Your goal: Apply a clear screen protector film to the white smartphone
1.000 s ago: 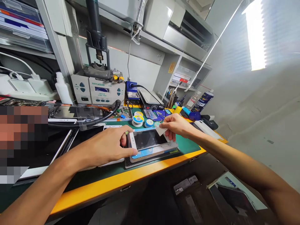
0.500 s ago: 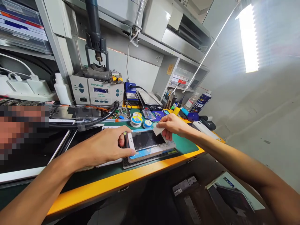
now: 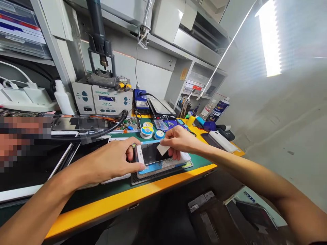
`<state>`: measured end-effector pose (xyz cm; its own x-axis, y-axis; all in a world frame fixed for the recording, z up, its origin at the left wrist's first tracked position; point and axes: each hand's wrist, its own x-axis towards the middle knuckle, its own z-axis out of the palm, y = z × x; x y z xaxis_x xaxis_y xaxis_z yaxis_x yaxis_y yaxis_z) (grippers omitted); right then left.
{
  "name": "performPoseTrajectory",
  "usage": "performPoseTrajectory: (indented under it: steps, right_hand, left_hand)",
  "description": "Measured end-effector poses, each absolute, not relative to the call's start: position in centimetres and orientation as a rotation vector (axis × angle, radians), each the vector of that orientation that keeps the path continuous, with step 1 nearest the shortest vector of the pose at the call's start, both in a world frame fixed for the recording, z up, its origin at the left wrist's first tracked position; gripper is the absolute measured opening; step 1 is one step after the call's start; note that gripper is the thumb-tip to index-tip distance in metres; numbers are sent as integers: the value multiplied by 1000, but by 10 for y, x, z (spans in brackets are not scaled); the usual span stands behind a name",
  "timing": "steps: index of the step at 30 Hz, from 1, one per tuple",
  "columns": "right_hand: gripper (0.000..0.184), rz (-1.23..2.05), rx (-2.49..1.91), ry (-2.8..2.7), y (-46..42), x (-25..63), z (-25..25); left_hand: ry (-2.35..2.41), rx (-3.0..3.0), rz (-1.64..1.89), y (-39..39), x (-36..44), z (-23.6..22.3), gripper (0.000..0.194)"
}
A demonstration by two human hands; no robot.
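A white-framed smartphone with a dark screen lies on a blue-and-white box. My left hand spans the phone's left end, thumb on the near corner and fingers at the far corner. Between the thumb and fingers of my right hand is a small flat off-white card, tilted over the middle of the screen. Whether its lower corner touches the glass I cannot tell. My right hand covers much of the phone's right end.
Solder spools stand behind the phone on a green mat. A rework station sits at the back, its black hose crossing leftward. Large dark-screened devices lie left. The yellow bench edge runs in front.
My right hand has moved left along the phone with the card, from near the screen's right part to its middle. My left hand keeps its hold. The view has shifted slightly.
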<state>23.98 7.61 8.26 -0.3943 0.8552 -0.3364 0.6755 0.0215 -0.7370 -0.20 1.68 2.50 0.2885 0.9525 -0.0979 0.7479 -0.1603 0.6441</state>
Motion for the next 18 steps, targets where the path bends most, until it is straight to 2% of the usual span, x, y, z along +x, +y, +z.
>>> performPoseTrajectory:
  steps: [18]
  right_hand:
    - [29,1215,-1634,-2171,90,272,88]
  left_hand:
    - [1538,1961,415,15,-4,25,73]
